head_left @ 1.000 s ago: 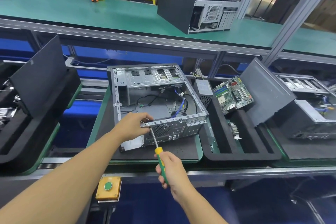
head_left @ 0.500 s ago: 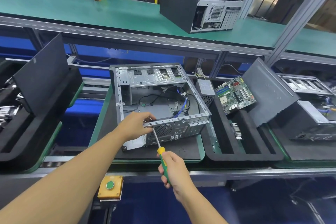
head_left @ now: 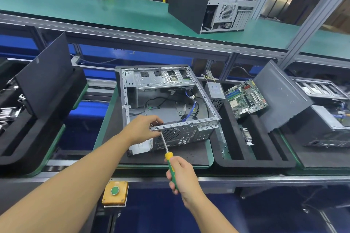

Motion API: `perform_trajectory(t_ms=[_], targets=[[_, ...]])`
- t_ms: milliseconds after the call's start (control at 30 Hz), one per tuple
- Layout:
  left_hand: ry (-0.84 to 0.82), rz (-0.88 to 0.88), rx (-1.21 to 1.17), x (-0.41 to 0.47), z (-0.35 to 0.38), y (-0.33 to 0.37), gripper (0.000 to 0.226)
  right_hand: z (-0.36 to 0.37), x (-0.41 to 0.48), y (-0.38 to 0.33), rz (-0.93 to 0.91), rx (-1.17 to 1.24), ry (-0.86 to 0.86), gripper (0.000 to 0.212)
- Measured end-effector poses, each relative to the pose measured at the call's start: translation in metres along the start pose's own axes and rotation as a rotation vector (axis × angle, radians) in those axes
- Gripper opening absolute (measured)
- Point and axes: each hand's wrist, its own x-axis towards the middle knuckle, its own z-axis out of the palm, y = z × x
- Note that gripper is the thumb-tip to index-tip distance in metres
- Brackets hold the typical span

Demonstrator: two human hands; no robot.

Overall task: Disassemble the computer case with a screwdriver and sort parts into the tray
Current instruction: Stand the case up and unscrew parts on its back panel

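An open grey computer case (head_left: pixel 170 89) lies on its side on a dark mat, cables showing inside. My left hand (head_left: pixel 144 128) grips the case's near top rail at its left corner. My right hand (head_left: pixel 181 176) holds a screwdriver (head_left: pixel 167 152) with a yellow-and-green handle, its shaft angled up to the case's rear panel just below my left fingers. To the right stands a black foam tray (head_left: pixel 253 162) holding a green motherboard (head_left: pixel 246 98), a grey power supply (head_left: pixel 215 90) and a dark side panel (head_left: pixel 280 96).
Another black tray with a leaning panel (head_left: pixel 43 75) stands at the left. A second open case (head_left: pixel 325 119) lies at the far right. A closed case (head_left: pixel 206 5) sits on the upper green shelf. A yellow box with a green button (head_left: pixel 115 192) hangs below the bench edge.
Both hands keep their places on the rail and the screwdriver; the whole scene has only shifted slightly in view.
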Motion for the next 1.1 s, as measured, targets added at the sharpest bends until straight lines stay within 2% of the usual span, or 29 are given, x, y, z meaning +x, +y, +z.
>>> perform_trajectory(t_ms=[300, 433, 633, 967, 1100], targets=[[0.017, 0.008, 0.019, -0.001, 0.000, 0.001, 0.034, 0.003, -0.001, 0.000, -0.040, -0.053, 0.021, 0.023], [0.022, 0.003, 0.015, -0.001, 0.001, 0.001, 0.034, 0.004, -0.002, 0.002, -0.144, -0.248, 0.111, 0.022], [0.020, -0.002, 0.014, -0.002, 0.000, 0.002, 0.035, 0.005, -0.002, 0.004, -0.207, -0.433, 0.196, 0.029], [0.021, -0.005, -0.018, -0.001, 0.003, 0.001, 0.037, 0.010, -0.010, -0.001, -0.311, -0.827, 0.473, 0.019], [0.026, -0.017, -0.029, 0.000, 0.003, 0.001, 0.037, 0.013, -0.010, -0.003, -0.315, -0.820, 0.450, 0.015]])
